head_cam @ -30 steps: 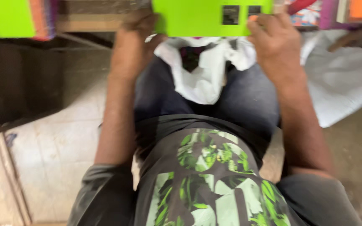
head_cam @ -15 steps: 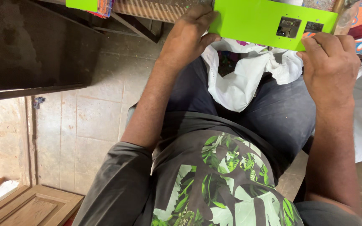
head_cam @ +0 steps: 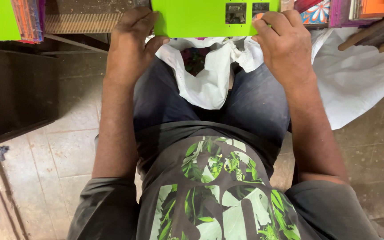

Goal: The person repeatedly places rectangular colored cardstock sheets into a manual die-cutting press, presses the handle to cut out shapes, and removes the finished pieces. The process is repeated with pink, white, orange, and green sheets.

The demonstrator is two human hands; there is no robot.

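Note:
I sit and look down at my lap. A bright green card (head_cam: 201, 18) with two small rectangular cut-out windows is held above my knees at the top of the view. My left hand (head_cam: 132, 42) grips its left edge, thumb under the card. On the card's right edge sits my right hand (head_cam: 285, 44), fingers curled over the top. A white cloth (head_cam: 210, 75) lies crumpled in my lap just below the card. The card's upper part is cut off by the frame.
A stack of green and coloured cards (head_cam: 12, 20) stands at the top left beside a dark wooden box (head_cam: 14, 93). Colourful boxes (head_cam: 347, 11) and a white sheet (head_cam: 361, 75) are at the right. The tiled floor (head_cam: 54, 155) shows on both sides.
The view has swung back level and to the left. Both hands keep hold of the green card, which now sits centred at the top.

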